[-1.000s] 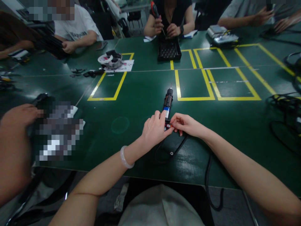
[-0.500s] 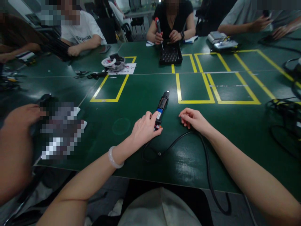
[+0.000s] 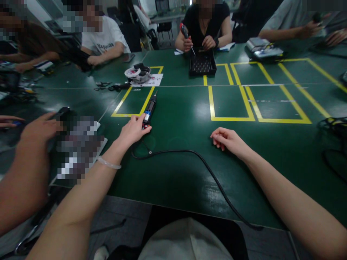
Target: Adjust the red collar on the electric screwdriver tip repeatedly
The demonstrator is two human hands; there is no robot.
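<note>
My left hand [image 3: 134, 130] is closed round the rear part of a black electric screwdriver [image 3: 150, 107] with a blue band, its thin bit pointing away from me. The tool lies at the near yellow-taped rectangle, left of centre. From its rear end a black cable [image 3: 200, 156] runs over the green table and off the near edge. My right hand [image 3: 226, 138] rests on the table to the right, fingers curled loosely together, with nothing visible in them. The cable passes to the left of that hand, apart from it.
Across the table a person works over a black tray [image 3: 202, 68] with a red-handled screwdriver [image 3: 185, 32]. A roll of tape [image 3: 132, 73] sits on white paper at centre left. At my left, another person's hand [image 3: 42, 126] is close. Tangled cables [image 3: 336, 130] lie at the right.
My left hand has carried the electric screwdriver leftward, and the cable has stretched out after it. My right hand stays almost in place. The view has shifted slightly.
</note>
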